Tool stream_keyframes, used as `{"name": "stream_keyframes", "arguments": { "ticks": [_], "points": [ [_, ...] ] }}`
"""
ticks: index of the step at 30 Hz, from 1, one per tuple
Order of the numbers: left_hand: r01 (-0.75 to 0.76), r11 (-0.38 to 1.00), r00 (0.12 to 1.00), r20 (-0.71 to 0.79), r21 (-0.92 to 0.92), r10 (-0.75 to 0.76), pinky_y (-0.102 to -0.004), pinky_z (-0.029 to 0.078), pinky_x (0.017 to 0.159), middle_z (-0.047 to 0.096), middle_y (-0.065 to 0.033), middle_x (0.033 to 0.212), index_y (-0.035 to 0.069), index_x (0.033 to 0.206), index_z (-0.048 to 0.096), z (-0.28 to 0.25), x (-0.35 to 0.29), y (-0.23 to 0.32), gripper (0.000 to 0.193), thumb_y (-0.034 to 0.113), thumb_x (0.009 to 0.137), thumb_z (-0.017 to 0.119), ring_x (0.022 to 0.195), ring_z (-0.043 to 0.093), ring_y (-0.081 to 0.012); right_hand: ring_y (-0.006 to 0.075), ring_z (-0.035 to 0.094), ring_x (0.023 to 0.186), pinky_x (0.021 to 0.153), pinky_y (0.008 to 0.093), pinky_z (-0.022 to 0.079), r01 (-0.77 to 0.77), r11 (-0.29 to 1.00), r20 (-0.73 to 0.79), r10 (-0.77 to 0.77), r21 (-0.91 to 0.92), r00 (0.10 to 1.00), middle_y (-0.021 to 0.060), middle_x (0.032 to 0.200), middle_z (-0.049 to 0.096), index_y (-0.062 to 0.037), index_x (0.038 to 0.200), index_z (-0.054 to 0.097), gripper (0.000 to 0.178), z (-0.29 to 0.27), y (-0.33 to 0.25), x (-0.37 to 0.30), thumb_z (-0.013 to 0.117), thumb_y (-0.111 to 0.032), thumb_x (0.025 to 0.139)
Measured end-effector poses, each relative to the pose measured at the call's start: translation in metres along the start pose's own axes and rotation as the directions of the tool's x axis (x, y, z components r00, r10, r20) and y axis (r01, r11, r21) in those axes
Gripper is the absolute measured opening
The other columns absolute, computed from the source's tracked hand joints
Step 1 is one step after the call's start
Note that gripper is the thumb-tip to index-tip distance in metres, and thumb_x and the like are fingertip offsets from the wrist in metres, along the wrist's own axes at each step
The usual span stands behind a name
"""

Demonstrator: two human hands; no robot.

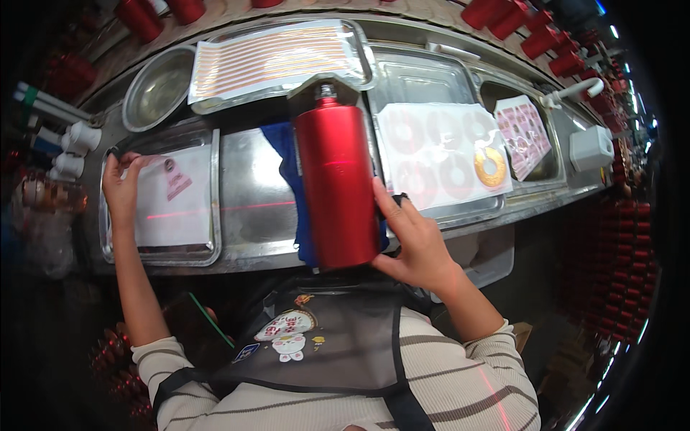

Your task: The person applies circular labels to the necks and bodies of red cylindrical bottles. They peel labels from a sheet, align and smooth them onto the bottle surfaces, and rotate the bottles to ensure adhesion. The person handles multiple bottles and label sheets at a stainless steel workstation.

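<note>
A large red metal bottle (336, 187) stands out in the middle, its narrow silver neck pointing away from me. My right hand (418, 241) grips its lower right side, thumb near the base and fingers along the wall; a black band shows on one finger. Beneath the bottle lies a blue cloth (287, 154). At the left, my left hand (122, 183) is closed in a pinch at the edge of a small clear film with a pink label decal (177, 181), over white paper (172, 226) in a metal tray (215, 237).
A round metal bowl (133, 108) and a tray with an orange-striped sheet (277, 57) stand at the back. On the right lie a sheet of ring decals (438, 154), one gold, and a pink decal sheet (523, 136) by a sink with a white faucet (586, 90). Red bottles (140, 18) line the back.
</note>
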State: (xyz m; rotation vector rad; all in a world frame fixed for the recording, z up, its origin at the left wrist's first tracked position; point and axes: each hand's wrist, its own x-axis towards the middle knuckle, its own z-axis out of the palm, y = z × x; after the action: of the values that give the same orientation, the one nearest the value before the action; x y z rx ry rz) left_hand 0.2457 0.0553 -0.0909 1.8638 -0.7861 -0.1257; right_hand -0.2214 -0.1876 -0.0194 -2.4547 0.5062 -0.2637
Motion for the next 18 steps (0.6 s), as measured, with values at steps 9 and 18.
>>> {"name": "stream_keyframes", "arguments": {
  "ticks": [9, 18],
  "points": [
    [-0.412, 0.807, 0.91, 0.137, 0.422, 0.392, -0.0334, 0.05, 0.074, 0.068, -0.0111, 0.088, -0.001, 0.104, 0.069, 0.04, -0.088, 0.196, 0.024, -0.004, 0.082, 0.074, 0.081, 0.065, -0.0255, 0.0336, 0.055, 0.068, 0.061, 0.0392, 0.047, 0.068, 0.988, -0.023, -0.065, 0.138, 0.998, 0.0167, 0.087, 0.05, -0.0046, 0.158, 0.027, 0.102, 0.008, 0.01, 0.002, 0.074, -0.008, 0.067],
    [-0.493, 0.87, 0.82, 0.327, -0.014, 0.47, -0.0317, 0.052, 0.072, 0.069, -0.012, 0.086, -0.002, 0.112, 0.069, 0.056, -0.105, 0.298, 0.04, -0.006, 0.073, 0.08, 0.076, 0.067, -0.0212, 0.0291, 0.054, 0.073, 0.063, 0.037, 0.046, 0.054, 0.987, 0.055, -0.063, 0.15, 0.997, 0.0157, 0.089, 0.052, -0.0076, 0.158, 0.029, 0.102, 0.001, 0.017, 0.004, 0.076, -0.011, 0.068]
  ]
}}
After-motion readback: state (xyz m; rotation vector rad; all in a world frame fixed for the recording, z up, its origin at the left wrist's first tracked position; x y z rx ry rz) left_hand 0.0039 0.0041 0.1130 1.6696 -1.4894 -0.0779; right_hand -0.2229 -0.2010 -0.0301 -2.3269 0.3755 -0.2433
